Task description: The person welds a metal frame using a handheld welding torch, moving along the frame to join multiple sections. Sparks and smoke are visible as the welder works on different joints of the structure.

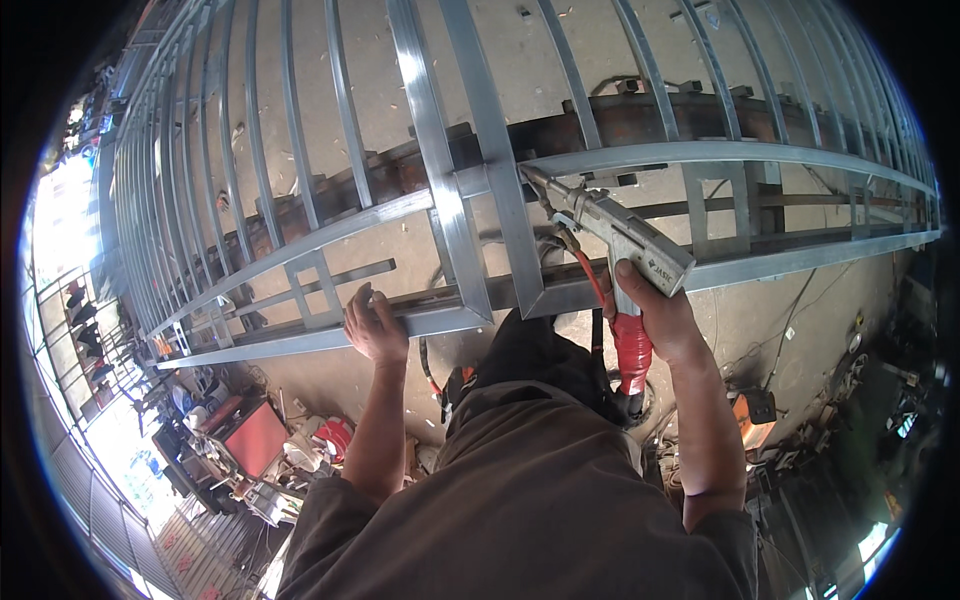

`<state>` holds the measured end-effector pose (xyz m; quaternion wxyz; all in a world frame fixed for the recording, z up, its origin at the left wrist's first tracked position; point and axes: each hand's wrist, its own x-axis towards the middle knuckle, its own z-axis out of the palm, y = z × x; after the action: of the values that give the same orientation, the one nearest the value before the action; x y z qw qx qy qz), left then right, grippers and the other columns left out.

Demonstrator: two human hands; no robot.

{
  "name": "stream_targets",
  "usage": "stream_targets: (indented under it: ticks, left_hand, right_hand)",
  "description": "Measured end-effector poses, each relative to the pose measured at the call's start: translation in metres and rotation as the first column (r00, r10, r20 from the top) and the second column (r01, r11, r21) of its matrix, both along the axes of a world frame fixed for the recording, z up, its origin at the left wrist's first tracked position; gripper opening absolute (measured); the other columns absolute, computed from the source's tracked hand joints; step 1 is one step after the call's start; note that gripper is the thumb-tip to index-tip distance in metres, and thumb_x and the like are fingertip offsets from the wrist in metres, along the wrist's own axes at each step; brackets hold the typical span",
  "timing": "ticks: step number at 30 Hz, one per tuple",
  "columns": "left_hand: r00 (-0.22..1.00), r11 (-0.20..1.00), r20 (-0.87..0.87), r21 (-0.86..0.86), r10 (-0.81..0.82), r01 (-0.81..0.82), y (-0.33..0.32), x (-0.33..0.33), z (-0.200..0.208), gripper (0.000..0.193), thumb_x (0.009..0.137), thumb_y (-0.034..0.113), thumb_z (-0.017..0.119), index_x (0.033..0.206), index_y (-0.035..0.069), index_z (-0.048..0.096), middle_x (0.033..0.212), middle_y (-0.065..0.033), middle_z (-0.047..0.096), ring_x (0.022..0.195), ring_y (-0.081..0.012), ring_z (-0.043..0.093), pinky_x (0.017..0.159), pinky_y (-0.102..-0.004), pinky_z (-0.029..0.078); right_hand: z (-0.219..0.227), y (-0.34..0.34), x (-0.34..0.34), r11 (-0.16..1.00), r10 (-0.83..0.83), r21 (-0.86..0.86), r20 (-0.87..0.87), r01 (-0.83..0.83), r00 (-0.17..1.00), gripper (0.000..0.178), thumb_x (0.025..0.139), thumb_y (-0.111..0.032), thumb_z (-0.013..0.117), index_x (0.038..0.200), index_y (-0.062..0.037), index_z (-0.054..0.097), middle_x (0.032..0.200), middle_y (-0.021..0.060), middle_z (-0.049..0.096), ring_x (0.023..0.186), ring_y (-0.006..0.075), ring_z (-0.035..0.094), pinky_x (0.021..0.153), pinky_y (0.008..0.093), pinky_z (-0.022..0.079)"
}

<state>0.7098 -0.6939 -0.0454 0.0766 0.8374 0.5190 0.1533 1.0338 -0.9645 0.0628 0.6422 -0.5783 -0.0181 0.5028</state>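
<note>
In my right hand (662,318) is a grey welding gun (632,240). My fingers are wrapped around its handle, below which red tape (631,355) covers the grip. The gun's narrow nozzle points up and left, its tip at the joint of an upright square steel tube (500,190) and a long rail (700,153) of a metal frame. My left hand (376,326) lies over the frame's near rail (440,321), fingers loosely bent and apart, with nothing visible in them. A second, brighter upright tube (430,130) stands just left of the first.
Many slim bars (290,110) run across the far part of the frame, over a dark beam (385,172). A red hose (588,272) runs beside the gun. At lower left are a red panel (254,440) and clutter; an orange box (752,418) stands at lower right.
</note>
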Motion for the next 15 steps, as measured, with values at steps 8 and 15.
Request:
stream_targets:
  ticks: [8, 15]
  left_hand:
    - [0.999, 0.999, -0.001, 0.014, -0.045, 0.045, -0.0011, 0.0019, 0.0034, 0.031, 0.105, 0.031, 0.054, 0.121, 0.011, 0.071, 0.11, -0.0087, 0.073, 0.105, -0.0313, 0.067, 0.095, -0.0444, 0.044]
    - [0.997, 0.997, -0.005, 0.033, -0.072, 0.072, -0.002, 0.0039, 0.0055, 0.03, 0.105, 0.03, 0.054, 0.119, 0.011, 0.071, 0.109, -0.0088, 0.073, 0.104, -0.0314, 0.066, 0.094, -0.044, 0.044]
  right_hand:
    - [-0.0043, -0.0004, -0.0033, 1.0, 0.003, 0.005, 0.018, -0.003, 1.0, 0.031, 0.106, -0.031, 0.066, 0.119, -0.0026, 0.064, 0.085, 0.0048, 0.068, 0.07, 0.0129, 0.065, 0.065, 0.03, 0.054]
    - [-0.0046, -0.0036, -0.0035, 1.0, 0.024, -0.008, 0.01, -0.024, 1.0, 0.029, 0.106, -0.03, 0.066, 0.119, -0.0037, 0.064, 0.086, 0.0045, 0.068, 0.072, 0.0129, 0.064, 0.066, 0.0299, 0.054]
